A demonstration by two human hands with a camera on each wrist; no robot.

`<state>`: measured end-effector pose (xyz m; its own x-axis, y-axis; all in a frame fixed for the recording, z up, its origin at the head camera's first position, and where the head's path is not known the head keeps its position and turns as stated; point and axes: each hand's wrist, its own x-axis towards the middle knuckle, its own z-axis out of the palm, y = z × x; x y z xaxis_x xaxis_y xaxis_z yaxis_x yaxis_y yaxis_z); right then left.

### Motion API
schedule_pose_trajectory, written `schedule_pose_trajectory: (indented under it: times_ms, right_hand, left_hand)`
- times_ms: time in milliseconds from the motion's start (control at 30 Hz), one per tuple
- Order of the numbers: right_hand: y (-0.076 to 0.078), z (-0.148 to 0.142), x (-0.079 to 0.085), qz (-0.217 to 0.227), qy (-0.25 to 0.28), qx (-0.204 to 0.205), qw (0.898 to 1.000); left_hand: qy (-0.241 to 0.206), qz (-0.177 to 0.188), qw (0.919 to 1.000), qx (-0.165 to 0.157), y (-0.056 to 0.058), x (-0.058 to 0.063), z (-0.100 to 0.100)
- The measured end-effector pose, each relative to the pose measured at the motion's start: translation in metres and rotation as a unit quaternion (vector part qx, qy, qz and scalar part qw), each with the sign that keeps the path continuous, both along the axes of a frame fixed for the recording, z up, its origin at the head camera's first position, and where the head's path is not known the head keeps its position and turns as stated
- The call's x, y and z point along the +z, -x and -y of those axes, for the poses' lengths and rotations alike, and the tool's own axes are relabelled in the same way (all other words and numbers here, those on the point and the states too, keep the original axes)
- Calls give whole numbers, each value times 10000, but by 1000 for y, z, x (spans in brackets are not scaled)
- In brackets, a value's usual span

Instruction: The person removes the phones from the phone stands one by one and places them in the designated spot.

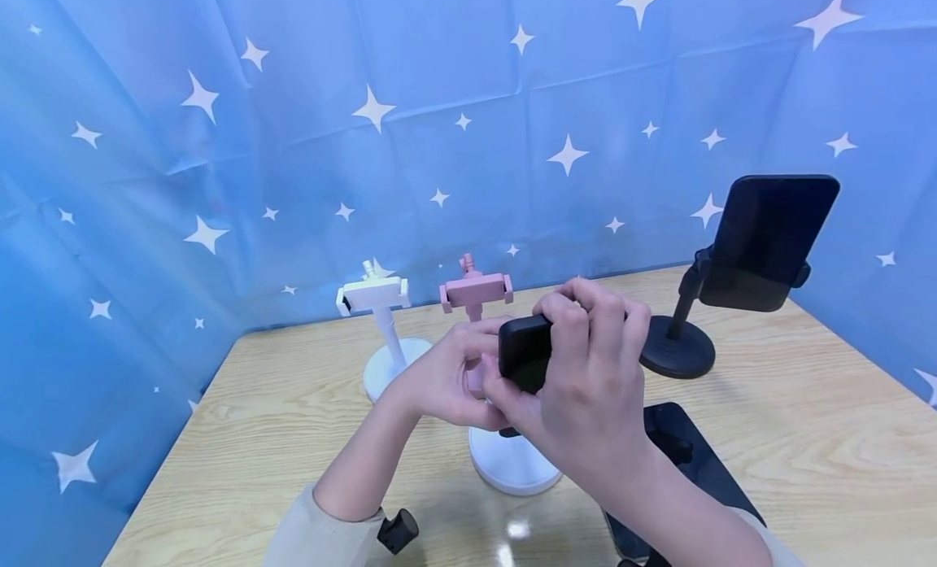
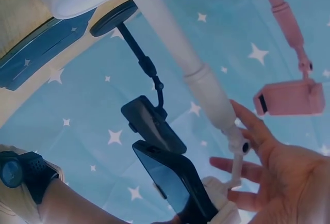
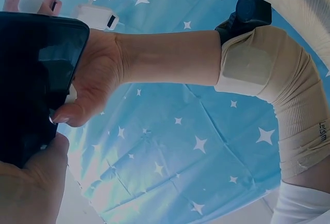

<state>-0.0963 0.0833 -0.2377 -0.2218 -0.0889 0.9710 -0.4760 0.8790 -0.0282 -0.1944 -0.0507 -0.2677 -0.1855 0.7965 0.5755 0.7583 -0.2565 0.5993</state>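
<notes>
In the head view my right hand (image 1: 596,380) grips a black smartphone (image 1: 521,351) by its side and top edge, over a white phone stand with a round base (image 1: 512,467). The phone sits at the stand's clamp, partly hidden by both hands. My left hand (image 1: 450,380) holds the clamp from the left. In the left wrist view its fingers curve behind the white stand's jointed neck (image 2: 236,154), just under the pole. The right wrist view shows the left thumb (image 3: 72,114) at the edge of the phone, near a white clamp end.
Behind the hands stand another white phone stand (image 1: 386,327) and a pink one (image 1: 476,290), their clamps holding no phone. At right a black stand (image 1: 677,347) carries a dark phone (image 1: 769,242). A flat dark device (image 1: 706,469) lies beside the right forearm. A starry blue curtain (image 1: 439,63) backs the table.
</notes>
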Motion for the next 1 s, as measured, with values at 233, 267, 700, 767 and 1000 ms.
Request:
schedule_pose_trajectory:
  times_ms: [233, 267, 700, 767, 1000]
  right_hand:
    - [7, -4, -10, 6, 37, 84, 10000]
    - [13, -8, -18, 58, 48, 74, 9999]
    - [43, -34, -54, 432, 158, 411, 9981]
    - [29, -26, -35, 521, 155, 475, 9974]
    - [6, -16, -2, 769, 155, 848, 9933]
  left_hand:
    - [170, 225, 9996, -63, 0, 2, 2]
    - [167, 220, 9996, -47, 0, 2, 2]
    - [390, 299, 9982, -358, 4, 9, -3]
    - [412, 266, 9982, -339, 4, 9, -3]
    - [449, 224, 9980, -373, 6, 8, -5]
